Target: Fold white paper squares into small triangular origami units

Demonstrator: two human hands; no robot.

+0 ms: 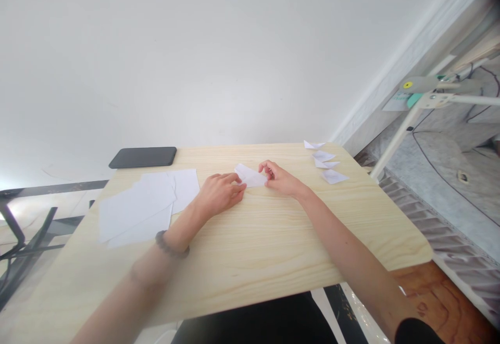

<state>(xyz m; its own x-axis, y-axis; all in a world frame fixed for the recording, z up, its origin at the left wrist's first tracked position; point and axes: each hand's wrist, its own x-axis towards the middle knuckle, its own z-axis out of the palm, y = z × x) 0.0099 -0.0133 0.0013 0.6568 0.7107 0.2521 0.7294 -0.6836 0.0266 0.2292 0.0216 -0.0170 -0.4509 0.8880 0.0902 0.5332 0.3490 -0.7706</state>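
Note:
A small piece of folded white paper (250,176) is between my two hands, near the middle of the wooden table. My left hand (222,193), with a dark bead bracelet on its wrist, closes its fingertips on the paper's left end. At the other end, my right hand (282,178) pinches the right corner between thumb and fingers, its index finger curled above. Flat white sheets (136,206) lie overlapping just left of my left hand. Several folded paper boats (323,163) stand in a row to the right of my right hand.
A black phone-like slab (144,157) lies at the table's back left. The wooden table (250,260) meets a white wall behind. A white metal frame (406,130) rises beyond the right edge, and dark metal legs (31,245) stand at the left.

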